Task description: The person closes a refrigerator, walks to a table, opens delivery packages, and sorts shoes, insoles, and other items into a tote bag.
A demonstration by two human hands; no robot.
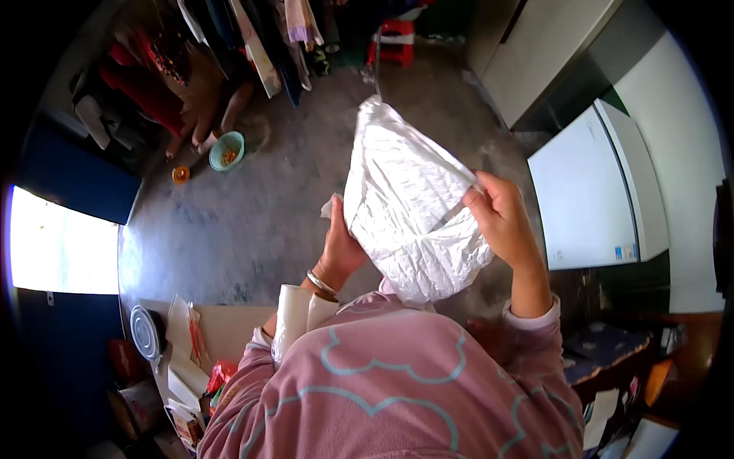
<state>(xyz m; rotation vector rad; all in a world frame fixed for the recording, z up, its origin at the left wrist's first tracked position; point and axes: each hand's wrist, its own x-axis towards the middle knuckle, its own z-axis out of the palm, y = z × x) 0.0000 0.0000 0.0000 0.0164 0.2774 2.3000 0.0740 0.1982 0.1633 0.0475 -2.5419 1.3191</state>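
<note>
A shiny white, crinkled piece of fabric (pixel 413 183) is held up in front of my chest, its narrow corner pointing away from me. My right hand (pixel 501 218) pinches its right edge between thumb and fingers. At the left edge, my left hand (pixel 340 249) grips it with the thumb up and the fingers mostly hidden behind it. A small whitish scrap shows by the left thumb tip. A bracelet (pixel 322 283) circles my left wrist, and white rolls (pixel 292 321) stand beside that forearm.
A white fridge (pixel 585 191) stands at right. Far left, a person's bare feet (pixel 205 141) are near a green bowl (pixel 227 151) and a small orange dish (pixel 180 175). Clothes (pixel 256 46) hang at the top near a red stool (pixel 396 44). A cluttered table (pixel 237 329) is at lower left.
</note>
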